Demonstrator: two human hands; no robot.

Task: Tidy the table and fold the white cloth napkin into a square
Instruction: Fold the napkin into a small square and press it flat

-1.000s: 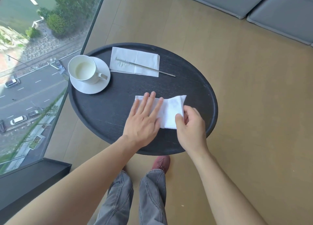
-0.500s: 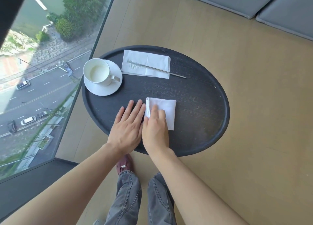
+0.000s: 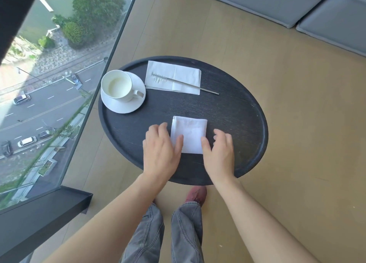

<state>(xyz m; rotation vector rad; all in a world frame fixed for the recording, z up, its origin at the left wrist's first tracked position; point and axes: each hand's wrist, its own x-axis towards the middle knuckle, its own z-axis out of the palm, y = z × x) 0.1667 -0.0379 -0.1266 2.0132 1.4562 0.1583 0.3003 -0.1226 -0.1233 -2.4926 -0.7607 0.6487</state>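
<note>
We can read no words, numbers or signs on anything here, not even on the folded white napkin [image 3: 189, 133].

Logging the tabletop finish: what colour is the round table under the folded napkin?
Black, with a fine wood-grain texture on the round table; the head view shows it.

Folded white cloth napkin [image 3: 190, 134], frame centre, on round black table [image 3: 237, 120]; left hand [image 3: 161, 150] and right hand [image 3: 218, 152] flank it, fingers spread.
</note>
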